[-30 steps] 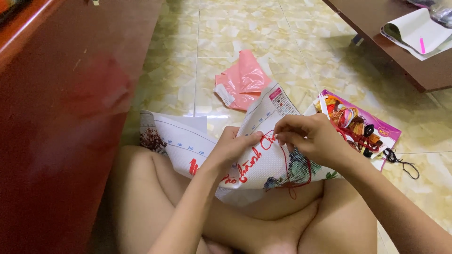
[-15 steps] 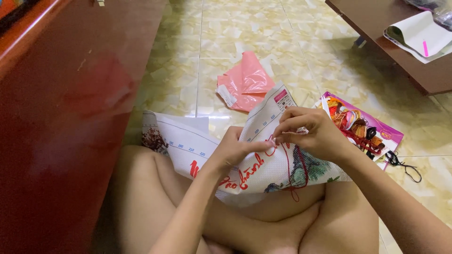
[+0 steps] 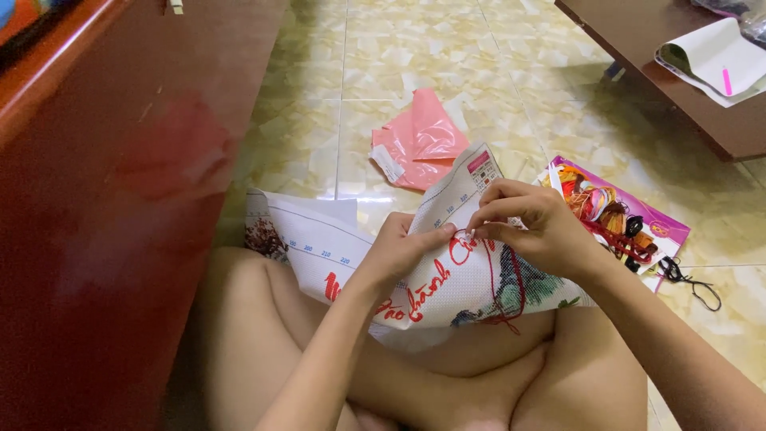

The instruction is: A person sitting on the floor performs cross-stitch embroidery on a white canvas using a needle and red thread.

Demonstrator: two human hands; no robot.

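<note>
we sit on the floor [image 3: 415,72], cross-stitch cloth [image 3: 447,279] across our lap. left hand [image 3: 403,251] grips its fold; right hand [image 3: 531,227] pinches the needle end, red thread [image 3: 519,287] trailing. slack loop could likely snag or knot.

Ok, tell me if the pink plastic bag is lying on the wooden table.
No, the pink plastic bag lies on the tiled floor, apart from the wooden table.

Your left hand [image 3: 401,251] is curled, thumb stretched toward the right, forearm rising from the lower middle. Your right hand [image 3: 531,227] arches over beside it, fingertips [image 3: 479,231] pinched together, almost touching the left thumb, its forearm entering from the lower right.
</note>
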